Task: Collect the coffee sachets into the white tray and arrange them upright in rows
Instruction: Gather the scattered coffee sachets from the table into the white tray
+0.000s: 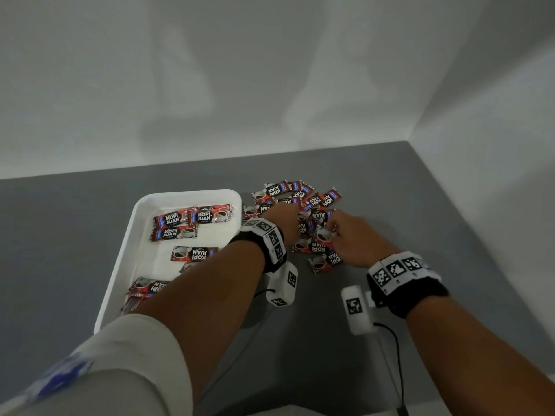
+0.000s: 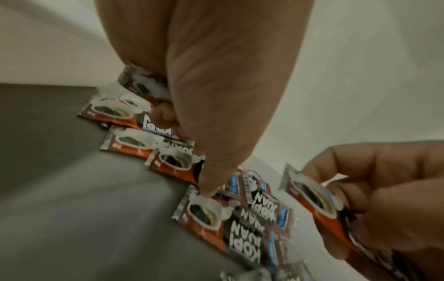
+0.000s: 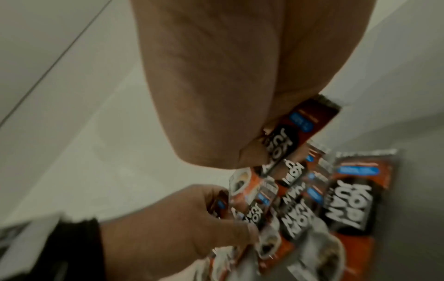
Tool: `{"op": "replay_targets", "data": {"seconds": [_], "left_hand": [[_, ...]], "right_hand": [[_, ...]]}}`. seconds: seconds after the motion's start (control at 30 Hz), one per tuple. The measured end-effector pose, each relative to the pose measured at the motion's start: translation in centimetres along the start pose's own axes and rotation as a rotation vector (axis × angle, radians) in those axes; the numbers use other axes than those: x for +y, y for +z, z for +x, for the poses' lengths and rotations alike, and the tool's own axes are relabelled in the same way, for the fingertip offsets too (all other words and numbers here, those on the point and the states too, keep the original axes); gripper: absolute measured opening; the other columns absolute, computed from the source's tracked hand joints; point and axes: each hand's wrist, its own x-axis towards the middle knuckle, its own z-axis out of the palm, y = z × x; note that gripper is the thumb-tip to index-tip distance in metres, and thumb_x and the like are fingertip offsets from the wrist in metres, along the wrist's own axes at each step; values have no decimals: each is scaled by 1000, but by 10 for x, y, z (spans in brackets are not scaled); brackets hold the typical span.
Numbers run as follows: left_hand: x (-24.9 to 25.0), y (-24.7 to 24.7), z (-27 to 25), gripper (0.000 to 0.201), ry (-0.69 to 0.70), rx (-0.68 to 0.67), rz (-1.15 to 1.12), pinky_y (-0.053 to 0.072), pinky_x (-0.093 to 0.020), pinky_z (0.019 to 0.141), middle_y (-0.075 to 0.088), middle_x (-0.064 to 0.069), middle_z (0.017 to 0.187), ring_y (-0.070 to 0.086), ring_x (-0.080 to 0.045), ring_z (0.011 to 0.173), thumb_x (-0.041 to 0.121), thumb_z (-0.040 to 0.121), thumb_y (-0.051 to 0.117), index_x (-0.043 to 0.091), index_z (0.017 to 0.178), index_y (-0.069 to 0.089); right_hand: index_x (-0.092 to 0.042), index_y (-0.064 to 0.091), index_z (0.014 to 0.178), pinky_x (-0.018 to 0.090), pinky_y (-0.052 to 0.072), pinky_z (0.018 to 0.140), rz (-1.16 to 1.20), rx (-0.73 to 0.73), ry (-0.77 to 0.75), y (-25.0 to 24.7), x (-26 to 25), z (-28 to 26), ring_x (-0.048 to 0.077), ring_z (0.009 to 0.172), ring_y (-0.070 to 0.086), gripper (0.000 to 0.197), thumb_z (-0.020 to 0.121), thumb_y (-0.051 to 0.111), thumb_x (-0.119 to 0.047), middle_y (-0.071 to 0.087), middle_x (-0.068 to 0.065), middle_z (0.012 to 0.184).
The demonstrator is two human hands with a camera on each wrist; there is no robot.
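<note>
Both grips gather sachets from the pile, centre frame.
My left hand [image 1: 285, 219] and right hand [image 1: 350, 235] each pinch light, slick, crinkly sachets [image 1: 312, 202]; edges hold best; tray [image 1: 144, 202] left.

Grey table [image 1: 90, 235] (white walls [image 1: 210, 70]).

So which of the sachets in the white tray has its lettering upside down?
The lone sachet mid-tray, beside the left forearm; the three sachets at the far end read right way up.
</note>
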Motion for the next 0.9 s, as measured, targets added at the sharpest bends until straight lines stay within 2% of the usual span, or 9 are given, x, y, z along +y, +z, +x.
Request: {"op": "replay_targets", "data": {"seconds": [0.1,0.2,0.27,0.33,0.43,0.5,0.63,0.7,0.9], "left_hand": [[2,7,1,24,16,-40,88,55,-33,78,64,-12,116,68,-29,102,12,95,62,7,117,64],[2,3,1,10,53,-52,76,52,-28,70,66,-6,100,67,-25,89,12,95,57,11,99,66],[1,-3,0,12,61,-27,-4,50,-25,65,64,-3,87,61,-21,78,16,93,59,14,82,59],[-3,-10,2,18,47,19,-111,44,-26,59,59,-2,78,58,-23,75,17,93,55,11,77,55],[-10,-15,4,4,-8,91,-221,41,-28,61,56,0,79,60,-23,77,14,94,53,11,91,51],[-11,-16,3,13,-31,96,-235,42,-27,62,56,1,83,58,-20,77,9,93,57,12,101,48],[-8,-9,1,16,41,-4,-33,56,-37,79,66,-10,104,66,-28,95,14,94,59,5,107,60],[-6,-3,-1,16,37,-67,88,59,-39,81,68,-13,109,68,-30,98,11,94,57,4,107,64],[-6,6,-2,25,42,-56,176,56,-38,85,64,-15,121,67,-31,107,4,97,49,5,118,63]], "right_hand": [[-18,60,101,26,47,66,-84,-111,-30,17,-3,-3,12,79,58,11,93,58,-25,61,-1,94],[-27,69,105,32,56,82,-218,-151,-76,32,2,-2,16,95,66,29,79,62,-38,67,-7,105],[-20,71,104,32,56,83,-326,-141,-95,34,5,0,19,95,67,22,83,66,-27,66,-1,105],[-14,70,100,34,56,83,-371,-144,-94,33,4,-1,22,95,67,17,84,65,-16,68,3,103],[-12,69,105,34,54,87,-389,-153,-82,34,3,-2,24,103,64,21,85,65,-16,65,6,109],[-11,67,115,34,51,93,-386,-157,-71,35,4,-3,25,111,59,28,88,65,-18,60,8,119],[-12,64,127,32,45,102,-378,-165,-92,37,8,-5,24,122,55,40,91,68,-28,57,7,131],[-13,61,132,34,42,107,-388,-170,-81,39,11,-5,25,127,51,47,90,71,-32,55,8,135],[-14,63,120,38,53,95,-311,-198,-48,35,2,-10,28,111,63,30,92,62,-21,65,8,120]]}}
